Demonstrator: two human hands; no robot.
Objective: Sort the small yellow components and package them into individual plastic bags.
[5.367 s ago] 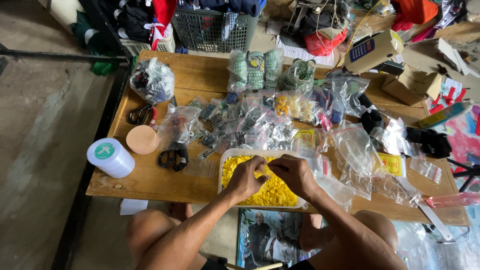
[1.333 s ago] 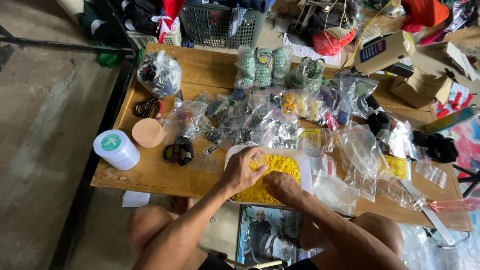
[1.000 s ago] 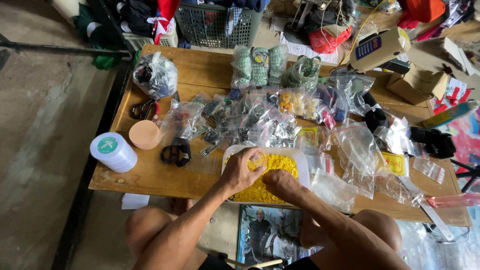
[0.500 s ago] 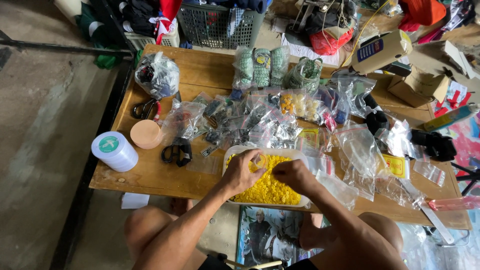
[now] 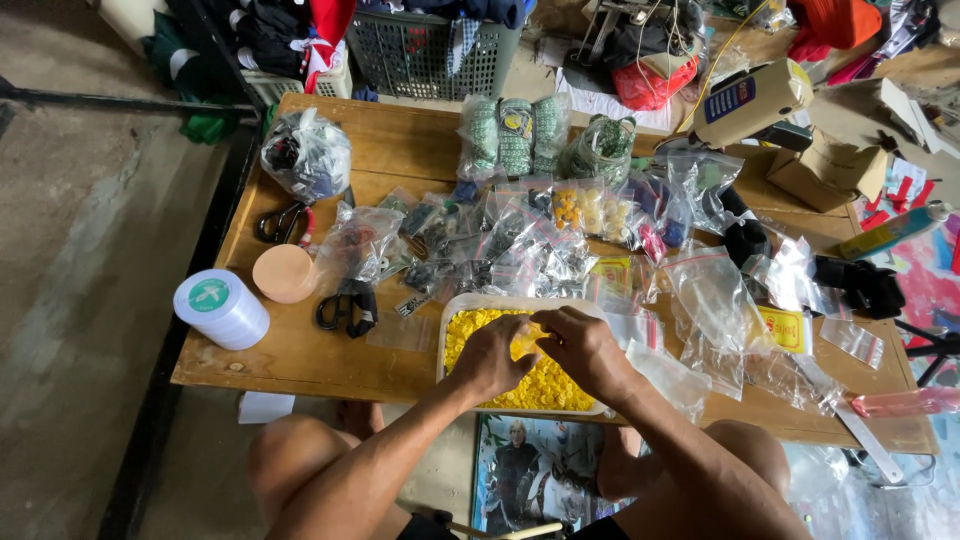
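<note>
Right hand (image 5: 590, 350) rejoined left hand (image 5: 492, 357) over tray (image 5: 452, 310).

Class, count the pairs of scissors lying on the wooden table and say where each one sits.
2. Red-handled scissors lie near the table's left edge, beside the tied bag. Black-handled scissors lie left of the white tray. More may be hidden under the plastic bags.

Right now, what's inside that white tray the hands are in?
The white tray holds many small yellow pieces. The left hand and right hand cover the middle, so whatever lies beneath them is hidden.
</note>
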